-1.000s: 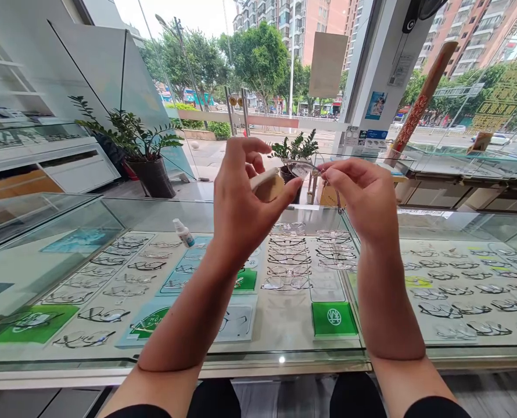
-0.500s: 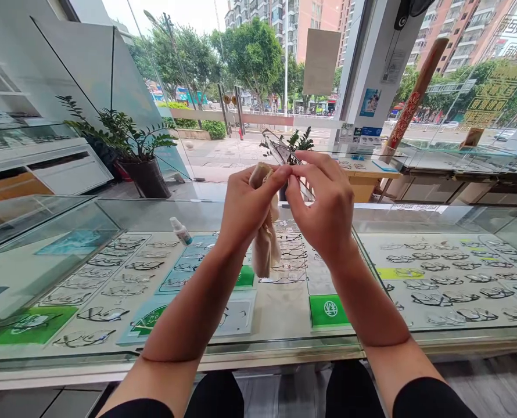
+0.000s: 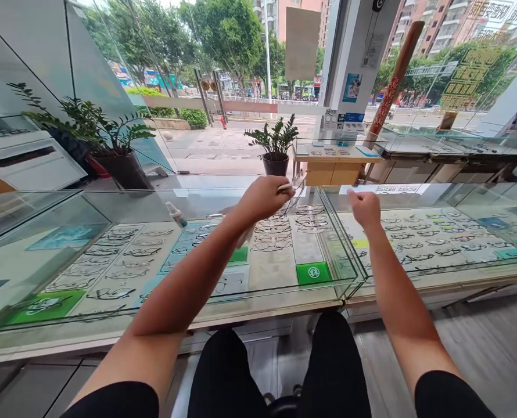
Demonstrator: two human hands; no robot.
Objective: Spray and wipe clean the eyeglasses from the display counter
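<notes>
My left hand [image 3: 265, 200] is closed above the glass counter, back of the hand toward me. A pair of thin-framed eyeglasses [image 3: 300, 190] sticks out past its fingers, partly hidden by the hand. Below the left wrist shows a bit of pale cloth [image 3: 242, 239]; most of it is hidden by the forearm. Well apart to the right, my right hand [image 3: 366, 209] is raised over the counter with its fingers curled in. Whether anything is inside them is hidden.
Rows of eyeglasses [image 3: 272, 233] lie inside the glass display counter [image 3: 258, 293], with a green card [image 3: 313, 273] among them. A small spray bottle [image 3: 176, 215] stands at the left. Potted plants [image 3: 276, 145] and a wooden cabinet [image 3: 332, 172] are beyond.
My hands, together at the eyeglasses before, are now apart. The right hand has let go of the eyeglasses and moved right; the left keeps them, lower. The view has tilted down and turned right.
</notes>
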